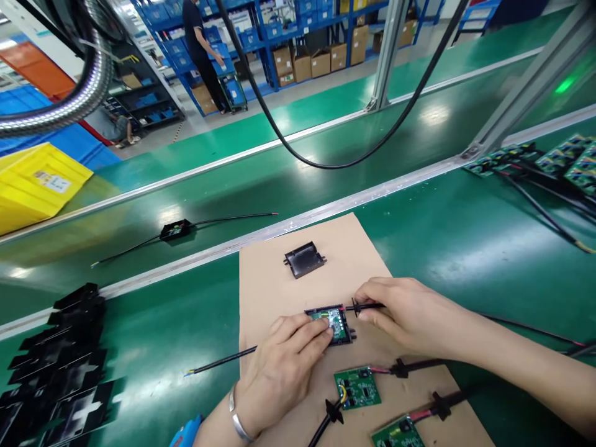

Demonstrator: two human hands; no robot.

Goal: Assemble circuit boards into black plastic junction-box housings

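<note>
My left hand (291, 360) presses its fingers on a green circuit board (336, 321) that lies in a black plastic case (345, 335) on the cardboard sheet (270, 273). My right hand (395, 310) pinches the black cable (370, 306) at the case's right end, beside a dark grommet. Another cable (223, 361) runs out leftward from under my left hand. Above the case sits a separate empty black case half (305, 259). Nearer to me are two more wired boards, one (358, 388) below the case and one (400, 434) at the bottom edge.
Black case parts (60, 372) are piled at the left. A cased board with cables (176, 230) lies beyond the metal rail (326, 208). Wired boards (568, 161) are at the right. A black cable loop (326, 166) hangs ahead. A person (200, 49) stands by shelves.
</note>
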